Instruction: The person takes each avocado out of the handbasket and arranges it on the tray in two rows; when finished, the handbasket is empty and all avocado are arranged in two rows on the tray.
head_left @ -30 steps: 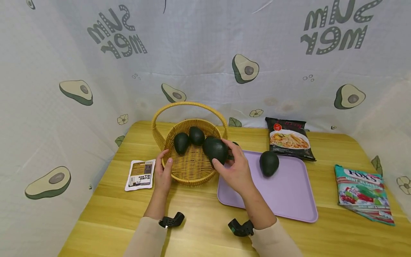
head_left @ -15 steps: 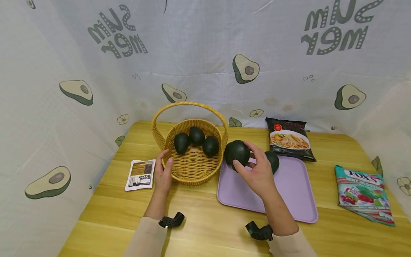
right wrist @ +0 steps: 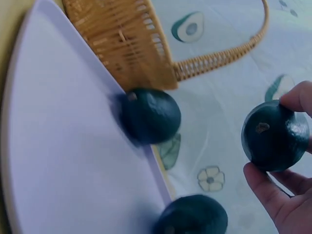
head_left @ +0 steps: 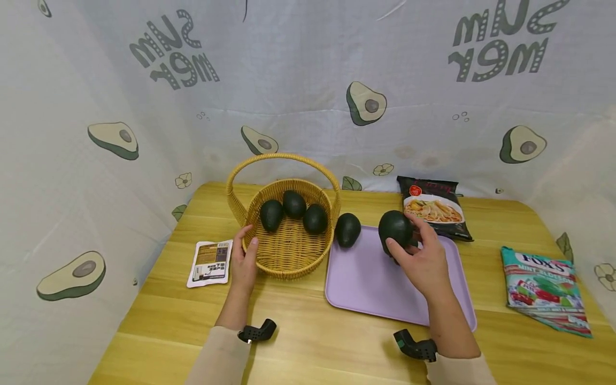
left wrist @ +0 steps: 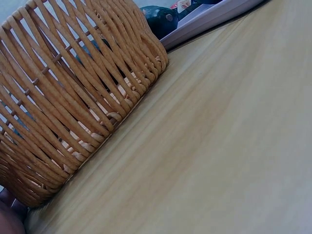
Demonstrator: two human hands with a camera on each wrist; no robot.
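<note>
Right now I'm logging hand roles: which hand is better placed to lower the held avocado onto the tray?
The right hand, most likely: it holds the avocado and, in the head view, appears over the tray. The left hand holds the basket, farther from the tray.

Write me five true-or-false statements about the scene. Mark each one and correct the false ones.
1. The right hand holds an avocado clear of the tray. True.
2. The left hand is at the side of the basket. True.
3. The basket contains four avocados. False: it contains three.
4. In the head view, the FOX'S bag lies to the right of the tray. True.
5. In the head view, the tray is left of the basket. False: it is on the right.
</note>
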